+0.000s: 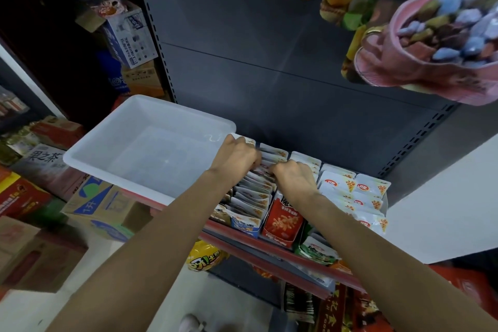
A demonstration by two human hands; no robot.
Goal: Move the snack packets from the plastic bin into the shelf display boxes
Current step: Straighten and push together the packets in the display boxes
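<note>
Snack packets [253, 191] marked "20%" [350, 186], both hands among them

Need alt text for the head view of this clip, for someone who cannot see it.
Both hands, left hand and right hand, reach into a row of snack packets standing in a display box on a store shelf, fingers curled among the packets. To the left on the shelf, the white plastic bin shows no packets inside. More packets fill the neighbouring boxes.

The plastic bin [140, 143] sat on the shelf [269, 249], left of the display boxes [280, 226]; both hands rested on packets [253, 197] standing inside them, right of the bin
</note>
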